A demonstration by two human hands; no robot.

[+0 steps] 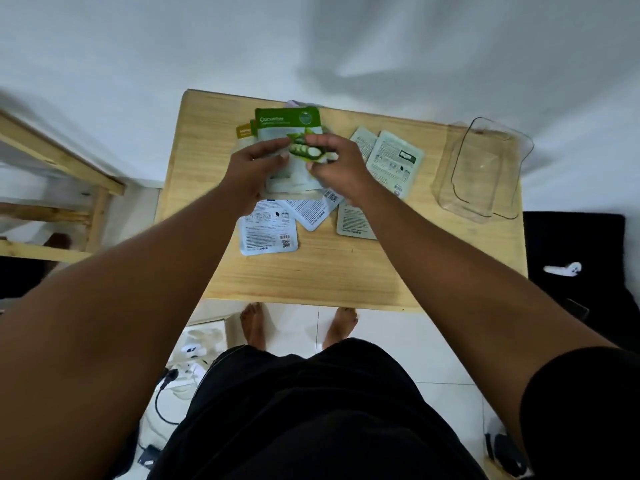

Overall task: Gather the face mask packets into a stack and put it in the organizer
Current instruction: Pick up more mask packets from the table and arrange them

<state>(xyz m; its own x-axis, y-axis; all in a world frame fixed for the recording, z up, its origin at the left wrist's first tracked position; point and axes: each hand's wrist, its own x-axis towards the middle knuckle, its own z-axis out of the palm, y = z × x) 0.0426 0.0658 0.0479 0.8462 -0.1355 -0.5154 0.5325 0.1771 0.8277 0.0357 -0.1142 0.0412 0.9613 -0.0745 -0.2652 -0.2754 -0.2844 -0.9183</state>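
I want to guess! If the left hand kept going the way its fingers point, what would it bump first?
Probably the right hand. The left hand points right across the cucumber packet both hold, though depth is unclear.

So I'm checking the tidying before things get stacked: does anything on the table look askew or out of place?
Yes. Several face-down packets lie scattered at odd angles, some overlapping. Both hands, left hand and right hand, hold the cucumber packet. The clear organizer stands empty at the right.
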